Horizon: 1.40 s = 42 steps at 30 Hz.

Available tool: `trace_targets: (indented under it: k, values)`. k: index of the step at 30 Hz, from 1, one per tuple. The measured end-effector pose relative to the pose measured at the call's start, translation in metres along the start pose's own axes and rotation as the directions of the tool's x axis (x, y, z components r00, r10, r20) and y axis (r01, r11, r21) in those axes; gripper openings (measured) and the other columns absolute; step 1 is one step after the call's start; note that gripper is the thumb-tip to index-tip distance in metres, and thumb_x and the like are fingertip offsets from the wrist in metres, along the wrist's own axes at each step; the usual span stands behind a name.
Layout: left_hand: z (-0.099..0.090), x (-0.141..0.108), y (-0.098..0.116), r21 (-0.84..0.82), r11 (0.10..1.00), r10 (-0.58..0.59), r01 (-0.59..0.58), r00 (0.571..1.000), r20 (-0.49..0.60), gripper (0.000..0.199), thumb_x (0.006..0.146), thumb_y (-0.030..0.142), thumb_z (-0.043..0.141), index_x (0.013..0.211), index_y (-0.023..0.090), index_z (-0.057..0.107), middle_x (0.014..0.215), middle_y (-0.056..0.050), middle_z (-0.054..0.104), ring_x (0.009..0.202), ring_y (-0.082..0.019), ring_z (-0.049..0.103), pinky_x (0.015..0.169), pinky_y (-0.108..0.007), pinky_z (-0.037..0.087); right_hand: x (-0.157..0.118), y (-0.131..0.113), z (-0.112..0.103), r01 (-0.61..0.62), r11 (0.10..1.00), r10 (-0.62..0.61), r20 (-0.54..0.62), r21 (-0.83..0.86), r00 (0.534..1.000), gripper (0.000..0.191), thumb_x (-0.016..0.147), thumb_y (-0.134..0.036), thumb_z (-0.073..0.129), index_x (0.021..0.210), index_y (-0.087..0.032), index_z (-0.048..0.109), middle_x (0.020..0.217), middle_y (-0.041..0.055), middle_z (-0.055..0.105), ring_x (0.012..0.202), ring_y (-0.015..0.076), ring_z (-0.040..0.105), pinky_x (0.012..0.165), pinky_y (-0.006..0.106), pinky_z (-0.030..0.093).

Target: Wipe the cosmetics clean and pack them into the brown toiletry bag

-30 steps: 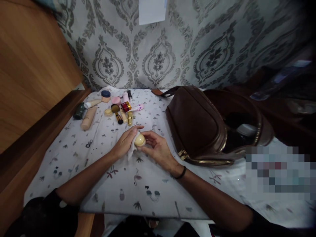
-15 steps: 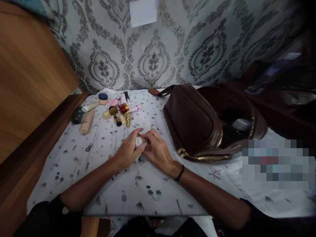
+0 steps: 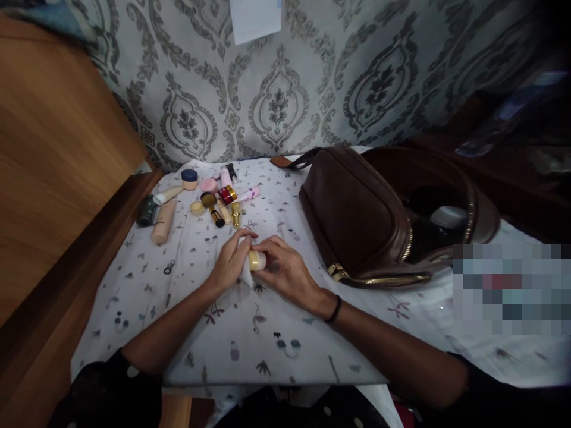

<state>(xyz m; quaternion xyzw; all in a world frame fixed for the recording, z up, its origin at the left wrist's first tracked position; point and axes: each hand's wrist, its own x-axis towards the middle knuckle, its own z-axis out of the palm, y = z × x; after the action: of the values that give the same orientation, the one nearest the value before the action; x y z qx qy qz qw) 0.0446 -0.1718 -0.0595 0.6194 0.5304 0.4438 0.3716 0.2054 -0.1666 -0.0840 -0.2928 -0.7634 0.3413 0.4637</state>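
Note:
Between my two hands, above the middle of the table, is a small jar with a yellow body and a pale end. My right hand is closed round its right end with thumb and fingers. A white tissue or cloth is gripped in my left hand and touches the jar's left side. Beyond the hands lie several cosmetics, among them a gold lipstick tube, a yellow round compact and a red box with gold.
An open brown leather bag with gold zips stands to the right, a white-capped item inside. Tubes, such as a beige tube, lie at the left by a wooden cabinet. A patterned cloth covers the table.
The jar's yellow side now shows between my hands, where earlier it was mostly covered by the white tissue. My right hand has shifted slightly right, and the view has moved a little.

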Motion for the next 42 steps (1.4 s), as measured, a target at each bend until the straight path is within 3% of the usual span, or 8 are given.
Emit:
trace_targets:
  k: [6,13,19,26,29,32,36,42]
  values:
    - [0.002,0.000,-0.006,-0.170,0.983,-0.053,0.063,0.997,0.062,0.048,0.093,0.064,0.043,0.085,0.019,0.059,0.078,-0.001,0.059,0.076,-0.017,0.055,0.073,-0.028,0.046,0.005,0.002,-0.002,-0.175,0.961,0.187,-0.037,0.214,0.982,0.037,0.077,-0.027,0.077,0.112,-0.024,0.068,0.106,0.0046,0.070,0.092,0.0197,0.063,0.080,0.033,0.052]
    - [0.004,-0.005,-0.003,-0.116,0.993,0.001,0.008,0.997,0.080,0.039,0.092,0.057,0.052,0.096,0.020,0.060,0.088,-0.001,0.063,0.082,-0.016,0.057,0.077,-0.026,0.045,0.001,-0.003,-0.004,-0.044,0.992,0.032,-0.099,-0.120,0.995,0.027,0.075,-0.019,0.073,0.101,-0.022,0.067,0.101,0.0063,0.063,0.098,0.0228,0.058,0.082,0.035,0.049]
    - [0.002,-0.005,0.003,-0.062,0.998,0.025,-0.022,0.998,0.052,0.055,0.091,0.069,0.042,0.066,0.020,0.048,0.062,0.003,0.047,0.061,-0.014,0.044,0.059,-0.026,0.038,-0.001,-0.009,-0.002,-0.036,0.992,0.034,-0.017,-0.122,0.999,0.027,0.076,-0.020,0.073,0.103,-0.021,0.067,0.087,0.0020,0.060,0.079,0.0174,0.056,0.071,0.029,0.048]
    - [0.003,0.000,-0.002,-0.213,0.972,-0.084,0.095,0.995,0.060,0.061,0.087,0.075,0.042,0.071,0.019,0.058,0.069,-0.001,0.060,0.070,-0.017,0.055,0.067,-0.028,0.047,0.000,-0.008,-0.002,-0.018,0.998,0.020,-0.047,0.054,0.999,0.030,0.080,-0.030,0.077,0.108,-0.024,0.068,0.092,0.0028,0.067,0.080,0.0175,0.059,0.074,0.031,0.049]
    - [0.006,-0.004,-0.004,-0.270,0.951,-0.142,0.151,0.989,0.053,0.059,0.084,0.075,0.048,0.072,0.018,0.060,0.071,-0.002,0.064,0.071,-0.018,0.058,0.068,-0.029,0.049,-0.001,-0.009,-0.001,0.007,0.999,-0.005,-0.058,0.034,0.998,0.030,0.081,-0.030,0.076,0.109,-0.025,0.067,0.094,0.0036,0.068,0.083,0.0187,0.060,0.077,0.033,0.050]
    - [0.007,-0.007,-0.007,-0.258,0.953,-0.185,0.156,0.979,-0.090,0.057,0.077,0.076,0.057,0.074,0.019,0.062,0.073,-0.002,0.065,0.074,-0.020,0.060,0.067,-0.030,0.049,-0.004,-0.011,0.001,0.015,1.000,-0.015,-0.052,-0.006,0.999,0.033,0.080,-0.029,0.077,0.111,-0.026,0.065,0.099,0.0037,0.066,0.088,0.0191,0.061,0.080,0.033,0.051]
    - [0.006,-0.008,-0.004,-0.285,0.926,-0.270,0.246,0.961,-0.049,0.058,0.074,0.077,0.060,0.071,0.019,0.060,0.065,0.000,0.062,0.064,-0.019,0.058,0.058,-0.029,0.048,-0.005,-0.011,0.002,0.015,0.998,-0.017,-0.030,-0.068,0.999,0.039,0.075,-0.033,0.082,0.108,-0.025,0.064,0.099,0.0027,0.061,0.089,0.0178,0.059,0.079,0.031,0.052]
    - [0.008,-0.017,0.016,-0.523,0.743,-0.472,0.418,0.881,0.035,0.054,0.062,0.070,0.075,0.072,0.020,0.059,0.058,0.004,0.057,0.058,-0.018,0.059,0.052,-0.026,0.048,-0.008,-0.017,0.001,0.062,0.992,-0.059,0.036,-0.107,0.998,0.044,0.080,-0.041,0.078,0.115,-0.021,0.062,0.100,0.0037,0.057,0.087,0.0147,0.057,0.078,0.027,0.053]
